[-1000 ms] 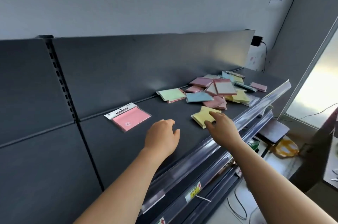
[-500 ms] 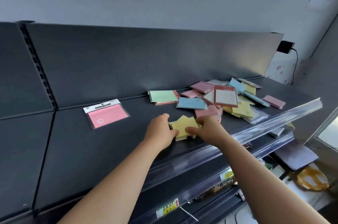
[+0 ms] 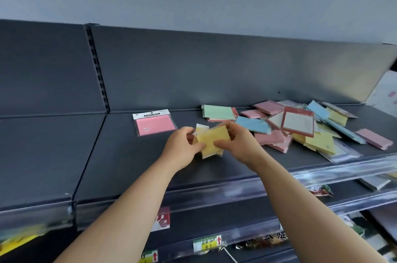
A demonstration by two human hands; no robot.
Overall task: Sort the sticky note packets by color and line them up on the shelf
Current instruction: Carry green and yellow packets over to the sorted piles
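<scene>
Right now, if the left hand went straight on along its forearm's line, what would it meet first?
Beyond the yellow packets it grips, the left hand would probably meet the green packet lying by the back panel. Depth is uncertain.

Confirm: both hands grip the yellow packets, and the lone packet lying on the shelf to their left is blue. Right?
One thing is wrong: the lone packet to their left is pink, not blue, as the head view shows. The rest holds: the left hand and the right hand both grip the yellow packets, and the lone packet lies on the shelf.
</scene>
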